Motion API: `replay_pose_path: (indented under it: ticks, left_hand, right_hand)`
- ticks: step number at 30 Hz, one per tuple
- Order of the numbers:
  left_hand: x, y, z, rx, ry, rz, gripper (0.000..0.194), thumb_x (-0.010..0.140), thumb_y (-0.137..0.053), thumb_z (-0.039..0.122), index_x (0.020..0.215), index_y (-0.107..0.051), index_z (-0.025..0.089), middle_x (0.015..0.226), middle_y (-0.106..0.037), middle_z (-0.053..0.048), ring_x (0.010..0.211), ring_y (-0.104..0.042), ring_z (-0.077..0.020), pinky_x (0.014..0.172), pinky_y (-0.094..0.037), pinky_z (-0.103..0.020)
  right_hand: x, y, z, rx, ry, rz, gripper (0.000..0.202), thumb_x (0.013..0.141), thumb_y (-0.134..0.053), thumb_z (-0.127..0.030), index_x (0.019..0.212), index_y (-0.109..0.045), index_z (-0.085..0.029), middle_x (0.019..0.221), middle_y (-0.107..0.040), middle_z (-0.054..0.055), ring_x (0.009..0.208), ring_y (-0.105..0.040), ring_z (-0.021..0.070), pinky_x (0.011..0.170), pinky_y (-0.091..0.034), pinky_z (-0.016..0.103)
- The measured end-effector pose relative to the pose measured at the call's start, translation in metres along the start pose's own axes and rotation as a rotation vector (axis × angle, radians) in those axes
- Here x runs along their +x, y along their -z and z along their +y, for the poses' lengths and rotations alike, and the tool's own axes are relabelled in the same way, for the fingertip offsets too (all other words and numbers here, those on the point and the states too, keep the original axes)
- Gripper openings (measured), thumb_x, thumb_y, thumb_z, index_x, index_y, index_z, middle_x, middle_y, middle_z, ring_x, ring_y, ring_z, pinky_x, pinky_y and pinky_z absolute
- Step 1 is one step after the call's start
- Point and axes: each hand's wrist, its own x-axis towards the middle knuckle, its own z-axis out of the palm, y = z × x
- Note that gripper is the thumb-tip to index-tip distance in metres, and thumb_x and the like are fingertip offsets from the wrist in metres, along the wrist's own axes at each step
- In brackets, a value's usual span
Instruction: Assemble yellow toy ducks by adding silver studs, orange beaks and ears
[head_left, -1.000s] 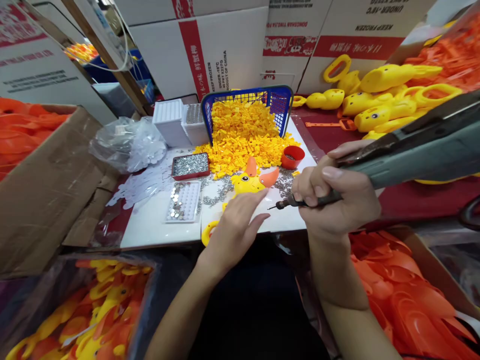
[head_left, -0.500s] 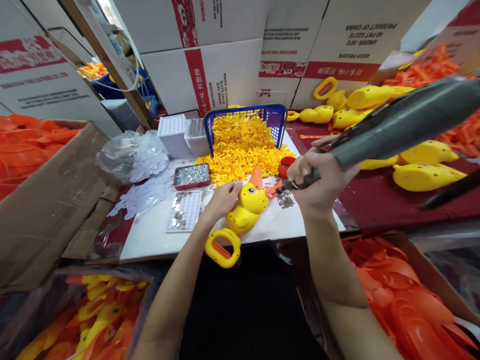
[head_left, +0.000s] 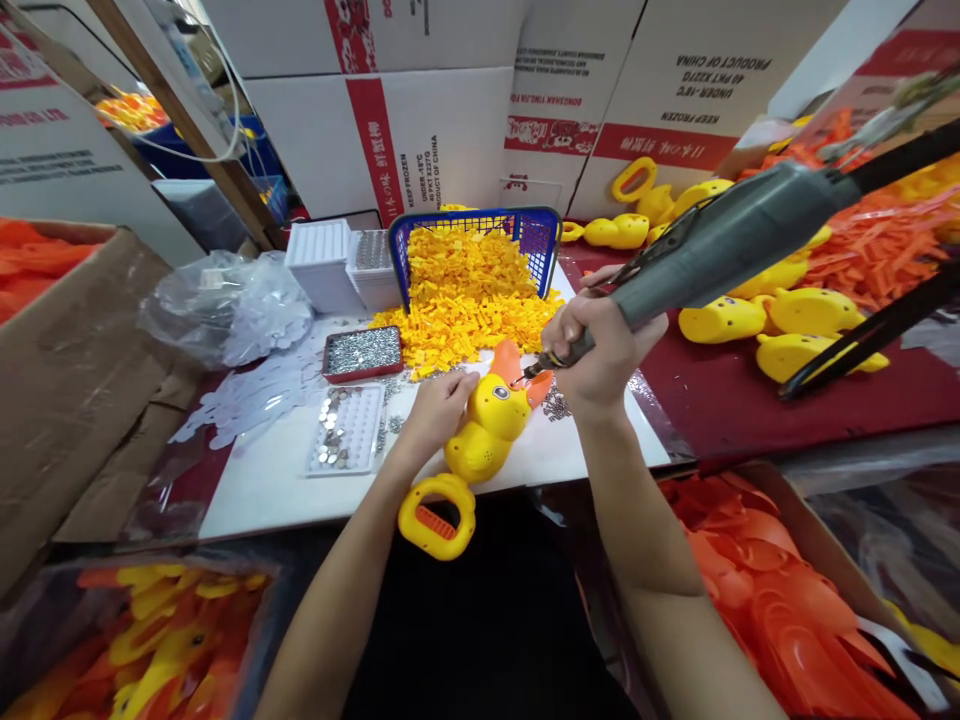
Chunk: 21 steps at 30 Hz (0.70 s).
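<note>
A yellow duck toy (head_left: 487,430) with an orange open beak and a ring handle (head_left: 437,517) lies at the front edge of the white work surface (head_left: 277,490). My left hand (head_left: 439,410) grips the duck along its left side, near the head. In my right hand (head_left: 600,345) is a grey electric screwdriver (head_left: 742,235), slanting down to the left. Its tip is at the duck's beak, between the two orange halves. Small dark screws (head_left: 556,403) lie just right of the beak.
Behind the duck, a blue basket (head_left: 551,245) spills yellow pieces (head_left: 465,300). To the left are a red tray of metal parts (head_left: 364,352) and a white tray of discs (head_left: 345,430). Boxes of orange parts flank the table; yellow ducks (head_left: 814,310) lie right.
The screwdriver tip has moved left, from the lower beak half to the gap between the halves. The duck is still in my left hand. The whole view has shifted slightly.
</note>
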Motion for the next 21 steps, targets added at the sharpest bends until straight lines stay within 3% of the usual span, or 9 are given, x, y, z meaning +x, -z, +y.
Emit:
replay_pose_path:
  ticks: [8, 15, 21]
  left_hand:
    - [-0.005, -0.004, 0.003, -0.001, 0.021, 0.07, 0.04, 0.093, -0.045, 0.041, 0.058, -0.039, 0.022, 0.055, -0.045, 0.003, 0.059, -0.044, -0.0149, 0.058, -0.031, -0.029]
    - [-0.003, -0.008, -0.002, -0.044, 0.016, 0.061, 0.037, 0.093, -0.044, 0.042, 0.061, -0.04, 0.023, 0.057, -0.044, 0.003, 0.06, -0.044, -0.0151, 0.056, -0.032, -0.028]
    - [-0.002, -0.01, -0.007, -0.088, 0.016, 0.066, 0.037, 0.092, -0.043, 0.044, 0.061, -0.038, 0.023, 0.056, -0.04, 0.004, 0.057, -0.04, -0.014, 0.053, -0.029, -0.027]
  right_hand:
    - [-0.003, 0.002, 0.011, -0.022, -0.008, -0.019, 0.016, 0.068, -0.063, -0.015, 0.075, -0.053, -0.025, 0.044, -0.041, -0.012, 0.03, -0.035, 0.0085, 0.034, -0.028, 0.024]
    - [-0.002, 0.004, 0.017, -0.065, -0.048, -0.047, 0.015, 0.067, -0.062, -0.019, 0.068, -0.048, -0.025, 0.042, -0.04, -0.011, 0.031, -0.034, 0.0074, 0.035, -0.03, 0.023]
    - [0.001, 0.009, 0.018, 0.007, -0.139, -0.201, 0.014, 0.062, -0.062, -0.025, 0.074, -0.054, -0.025, 0.04, -0.037, -0.013, 0.029, -0.028, 0.0057, 0.032, -0.028, 0.022]
